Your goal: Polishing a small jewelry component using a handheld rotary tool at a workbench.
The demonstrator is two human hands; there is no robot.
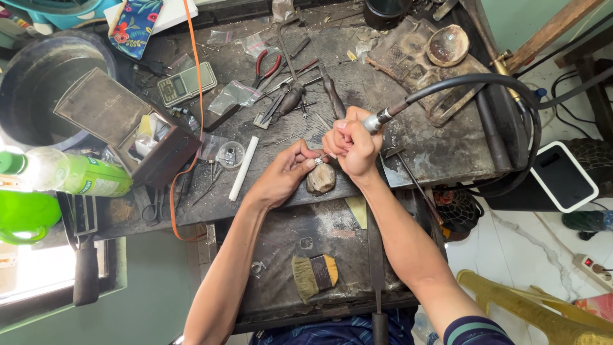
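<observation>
Ring (317, 161), a small silvery band, sits just left of the frame's centre, pinched between the thumb and fingertips of the left hand (287, 174) and braced on the worn bench peg (321, 179) beneath it. The right hand (351, 145) has its fingers curled tight around the rotary handpiece (373, 121), with the tip pointed down at the band; the bit itself is too small to make out. To do this well, I judge that the pinch should stay low and firm against the peg. Both wrists need support, and the tool should touch lightly, because a slip would reach the fingertips. The black flexible shaft (485, 80) arcs to the right. Pliers (267, 67) lie above the hands, and a brush (314, 275) lies on the tray below.
</observation>
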